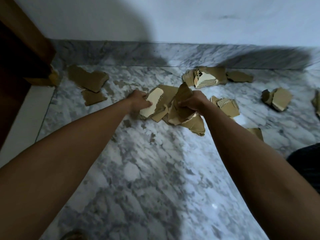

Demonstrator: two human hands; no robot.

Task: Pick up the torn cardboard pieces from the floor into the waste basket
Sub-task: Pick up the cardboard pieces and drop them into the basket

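Torn brown cardboard pieces lie scattered over the marble floor. My right hand (191,102) is shut on a bunch of brown pieces (181,108) held just above the floor. My left hand (139,101) grips a pale cream-faced piece (152,103) that rests on the central pile. More pieces lie far left (86,79), near the wall (206,77), right of my right wrist (226,105) and far right (278,98). No waste basket is in view.
A dark wooden door or frame (22,49) stands at the left. A marble skirting (155,52) and white wall close the far side. A dark object (306,163) sits at the right edge. Bare marble floor (155,170) lies between my arms.
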